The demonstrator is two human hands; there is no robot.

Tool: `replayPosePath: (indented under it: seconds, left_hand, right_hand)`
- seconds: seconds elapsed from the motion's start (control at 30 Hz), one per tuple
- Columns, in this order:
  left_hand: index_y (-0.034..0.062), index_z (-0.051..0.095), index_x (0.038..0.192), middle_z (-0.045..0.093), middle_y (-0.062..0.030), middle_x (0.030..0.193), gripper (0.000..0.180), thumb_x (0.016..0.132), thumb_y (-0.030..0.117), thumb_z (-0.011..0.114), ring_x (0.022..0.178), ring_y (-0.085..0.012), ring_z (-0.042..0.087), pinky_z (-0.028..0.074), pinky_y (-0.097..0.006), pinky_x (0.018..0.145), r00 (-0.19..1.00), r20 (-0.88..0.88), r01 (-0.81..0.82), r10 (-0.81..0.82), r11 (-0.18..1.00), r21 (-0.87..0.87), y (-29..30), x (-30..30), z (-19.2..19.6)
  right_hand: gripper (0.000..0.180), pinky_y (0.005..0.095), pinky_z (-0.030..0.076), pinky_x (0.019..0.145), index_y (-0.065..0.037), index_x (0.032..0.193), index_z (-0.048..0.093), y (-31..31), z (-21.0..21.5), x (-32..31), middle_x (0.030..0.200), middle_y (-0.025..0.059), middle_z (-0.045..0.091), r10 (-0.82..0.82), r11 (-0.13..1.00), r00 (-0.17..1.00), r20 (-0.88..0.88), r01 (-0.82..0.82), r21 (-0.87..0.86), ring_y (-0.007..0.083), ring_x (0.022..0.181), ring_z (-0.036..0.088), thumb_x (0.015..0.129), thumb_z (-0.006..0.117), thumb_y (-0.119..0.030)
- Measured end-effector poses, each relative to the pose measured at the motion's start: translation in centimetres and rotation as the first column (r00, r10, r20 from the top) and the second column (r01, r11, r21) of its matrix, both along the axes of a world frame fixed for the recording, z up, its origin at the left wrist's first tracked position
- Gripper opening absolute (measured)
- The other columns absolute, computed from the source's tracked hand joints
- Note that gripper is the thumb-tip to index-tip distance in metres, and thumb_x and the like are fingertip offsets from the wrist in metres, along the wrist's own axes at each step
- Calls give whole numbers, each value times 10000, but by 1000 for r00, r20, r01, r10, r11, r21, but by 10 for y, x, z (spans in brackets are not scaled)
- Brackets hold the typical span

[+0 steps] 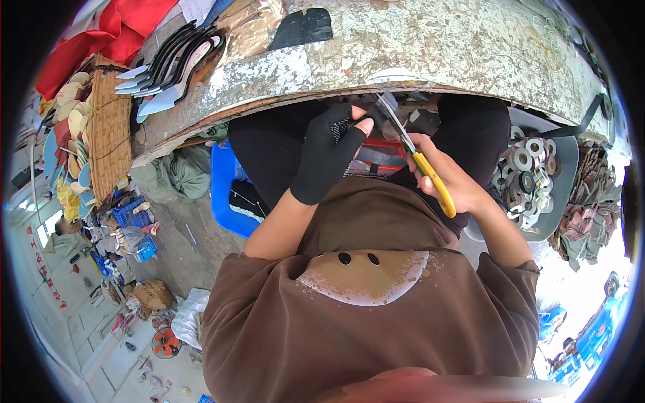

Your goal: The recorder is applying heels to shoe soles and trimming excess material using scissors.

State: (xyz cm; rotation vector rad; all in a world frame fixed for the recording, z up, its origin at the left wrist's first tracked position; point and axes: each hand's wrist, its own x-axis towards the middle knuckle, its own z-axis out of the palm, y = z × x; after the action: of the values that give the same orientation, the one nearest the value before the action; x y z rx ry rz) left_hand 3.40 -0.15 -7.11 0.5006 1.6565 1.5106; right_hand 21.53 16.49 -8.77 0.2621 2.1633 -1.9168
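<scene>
My left hand (pixel 327 153), in a black glove with bare fingertips, is closed in a pinch on a small dark piece of material (pixel 377 114) by the worktable's edge. Bare and wrapped round yellow-handled scissors (pixel 433 177), my right hand (pixel 451 176) is to the right of it. The scissor blades point up and to the left and lie against the dark piece. Whether they are cutting into it, I cannot tell. Both hands are above my lap, just on my side of the table.
A worn, paint-flecked worktable (pixel 430 50) spans the far side. Stacked black curved pieces (pixel 176 64) overhang its left edge, near a woven basket (pixel 111 131). A black flat piece (pixel 302 28) lies on top. Below are a blue bin (pixel 222 191) and a grey tub (pixel 570 171) of tape rolls.
</scene>
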Motion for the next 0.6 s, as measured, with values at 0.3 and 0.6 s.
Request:
replayPosePath:
  seconds: [0.3, 0.6]
  left_hand:
    - [-7, 634, 914, 540, 29, 680, 92, 911, 82, 654, 634, -9, 456, 373, -211, 559, 989, -98, 102, -109, 992, -78, -11, -1, -1]
    - [14, 578, 995, 645, -56, 818, 77, 933, 59, 585, 805, -142, 620, 481, -277, 712, 984, -26, 180, -178, 980, 91, 3, 3, 16]
  right_hand:
    - [642, 335, 437, 670, -31, 1264, 451, -8, -4, 6, 843, 102, 546, -50, 999, 998, 38, 51, -16, 211, 732, 558, 818, 757, -377]
    - [453, 355, 504, 845, -67, 1229, 653, 112, 17, -6, 1086, 135, 669, -423, 238, 754, -502, 627, 742, 261, 970, 654, 814, 755, -217]
